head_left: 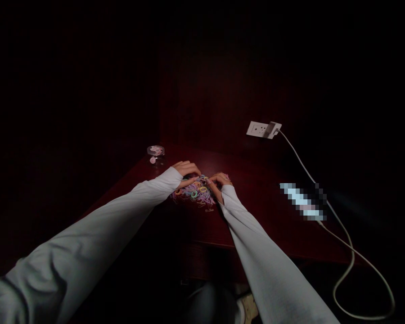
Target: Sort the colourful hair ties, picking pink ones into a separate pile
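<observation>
A loose heap of small coloured elastic bands point(194, 194), purple, yellow, green and orange, lies on the dark red table. My left hand point(186, 169) reaches over the heap's left and back side, fingers stretched and the thumb apart below them. At the heap's right edge is my right hand point(220, 181), fingers bent toward the bands and thumb apart from them. Both hands touch or hover just over the pile; the dim light does not show which. Nothing clearly held can be made out in either one.
A clear round jar point(155, 151) with pink pieces stands at the back left. To the right, a pixelated lit device point(302, 201) lies on the table point(256, 220), its white cable point(349, 240) looping past the edge to a charger point(274, 129) in the wall socket point(256, 129).
</observation>
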### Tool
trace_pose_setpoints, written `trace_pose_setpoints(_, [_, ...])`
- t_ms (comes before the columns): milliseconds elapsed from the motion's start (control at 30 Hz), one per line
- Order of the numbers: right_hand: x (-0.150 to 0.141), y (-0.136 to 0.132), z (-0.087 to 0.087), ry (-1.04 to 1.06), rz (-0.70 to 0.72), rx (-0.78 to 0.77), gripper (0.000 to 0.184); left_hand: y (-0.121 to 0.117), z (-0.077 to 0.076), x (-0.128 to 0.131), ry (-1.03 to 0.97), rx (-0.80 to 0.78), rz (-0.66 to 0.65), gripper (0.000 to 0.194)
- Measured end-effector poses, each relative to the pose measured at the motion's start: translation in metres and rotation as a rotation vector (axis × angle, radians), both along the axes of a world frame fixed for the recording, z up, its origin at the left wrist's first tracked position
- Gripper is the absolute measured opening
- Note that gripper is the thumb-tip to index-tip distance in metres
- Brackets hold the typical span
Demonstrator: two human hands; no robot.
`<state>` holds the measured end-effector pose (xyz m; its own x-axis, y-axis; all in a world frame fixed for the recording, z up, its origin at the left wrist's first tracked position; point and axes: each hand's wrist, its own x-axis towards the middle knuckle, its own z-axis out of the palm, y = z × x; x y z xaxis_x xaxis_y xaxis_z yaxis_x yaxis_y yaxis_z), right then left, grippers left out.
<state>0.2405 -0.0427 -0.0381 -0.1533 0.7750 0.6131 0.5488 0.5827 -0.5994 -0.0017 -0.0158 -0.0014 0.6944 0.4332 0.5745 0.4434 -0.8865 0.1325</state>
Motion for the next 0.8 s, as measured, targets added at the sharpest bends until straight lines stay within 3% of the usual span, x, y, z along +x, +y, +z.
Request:
trace_pose_setpoints(167, [0.0,-0.001,0.001,0.03,0.003,-0.015,0.04,0.008,-0.007,0.002,-0.175,-0.118,-0.112,0.029])
trace_pose_setpoints(267, [0.0,-0.001,0.001,0.045,0.006,-0.026,0.042,0.012,-0.01,0.003,-0.156,-0.163,-0.113,0.029])
trace_pose_setpoints(567, [0.001,0.003,-0.004,-0.004,0.007,-0.02,0.044,0.001,-0.007,0.011,0.061,0.026,0.04,0.025])
trace_pose_setpoints(800, [0.0,0.002,-0.002,0.001,0.021,-0.028,0.044,0.021,-0.022,0.017,0.074,0.027,0.139,0.027])
